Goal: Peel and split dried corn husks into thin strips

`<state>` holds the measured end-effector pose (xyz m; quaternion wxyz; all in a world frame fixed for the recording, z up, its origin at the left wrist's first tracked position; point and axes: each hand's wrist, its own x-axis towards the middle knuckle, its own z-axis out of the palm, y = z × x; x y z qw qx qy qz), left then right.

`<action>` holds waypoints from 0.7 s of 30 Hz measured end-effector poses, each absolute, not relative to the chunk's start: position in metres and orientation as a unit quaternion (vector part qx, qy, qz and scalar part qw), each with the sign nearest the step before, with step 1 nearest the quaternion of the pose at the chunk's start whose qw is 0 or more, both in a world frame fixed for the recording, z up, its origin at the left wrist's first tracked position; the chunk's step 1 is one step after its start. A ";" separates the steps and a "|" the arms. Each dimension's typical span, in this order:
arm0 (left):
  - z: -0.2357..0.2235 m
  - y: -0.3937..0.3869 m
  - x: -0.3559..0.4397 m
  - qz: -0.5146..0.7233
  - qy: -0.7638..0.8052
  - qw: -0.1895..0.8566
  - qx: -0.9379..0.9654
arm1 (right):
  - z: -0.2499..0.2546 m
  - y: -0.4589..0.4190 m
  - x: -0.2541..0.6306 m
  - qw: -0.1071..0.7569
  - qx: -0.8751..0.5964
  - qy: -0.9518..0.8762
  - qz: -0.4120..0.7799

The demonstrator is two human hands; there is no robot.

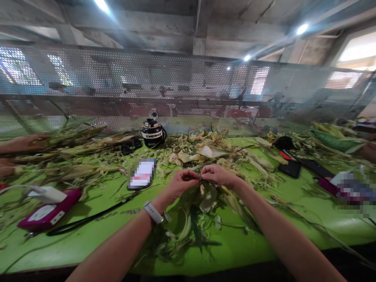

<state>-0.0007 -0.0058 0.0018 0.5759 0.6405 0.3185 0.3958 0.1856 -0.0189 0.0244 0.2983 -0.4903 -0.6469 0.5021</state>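
Note:
Over the green table (pixel 100 250), my left hand (pixel 183 184) and my right hand (pixel 217 175) meet fingertip to fingertip. Both are closed in a pinch on a thin strip of corn husk (pixel 202 188), of which a pale end hangs below the fingers; the rest is hidden by them. Just beyond the hands lies a heap of dry, pale husks (pixel 205 150). Green leaf scraps (pixel 195 231) are scattered between my forearms. A pale watch band is on my left wrist.
Left of my hands lie a lit phone (pixel 142 173) and a magenta box (pixel 49 211) with a white plug and black strap. A black ENERGY bottle (pixel 152 133) stands before the perforated metal screen (pixel 182 82). Another person's hand (pixel 26 143) touches husks at left. Dark devices (pixel 290 167) lie right.

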 end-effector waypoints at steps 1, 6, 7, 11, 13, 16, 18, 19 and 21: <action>0.003 -0.006 -0.001 0.403 0.316 0.569 0.643 | 0.025 -0.019 0.185 0.299 -0.491 -0.646 0.503; 0.004 -0.006 0.000 0.418 0.304 0.544 0.661 | 0.026 -0.019 0.184 0.303 -0.490 -0.638 0.511; 0.003 -0.006 0.000 0.417 0.301 0.543 0.664 | 0.026 -0.018 0.184 0.303 -0.489 -0.637 0.513; 0.000 -0.004 -0.001 0.435 0.293 0.506 0.685 | 0.025 -0.018 0.185 0.302 -0.487 -0.634 0.519; -0.001 -0.003 -0.001 0.446 0.284 0.475 0.704 | 0.025 -0.018 0.185 0.301 -0.487 -0.633 0.521; -0.001 -0.001 -0.003 0.442 0.275 0.433 0.735 | 0.025 -0.018 0.186 0.298 -0.487 -0.633 0.523; -0.001 -0.001 -0.003 0.441 0.276 0.410 0.749 | 0.025 -0.019 0.186 0.299 -0.485 -0.631 0.526; -0.002 -0.001 -0.003 0.442 0.277 0.400 0.753 | 0.025 -0.019 0.186 0.299 -0.484 -0.630 0.528; -0.002 -0.001 -0.002 0.452 0.280 0.386 0.754 | 0.025 -0.019 0.185 0.300 -0.482 -0.629 0.531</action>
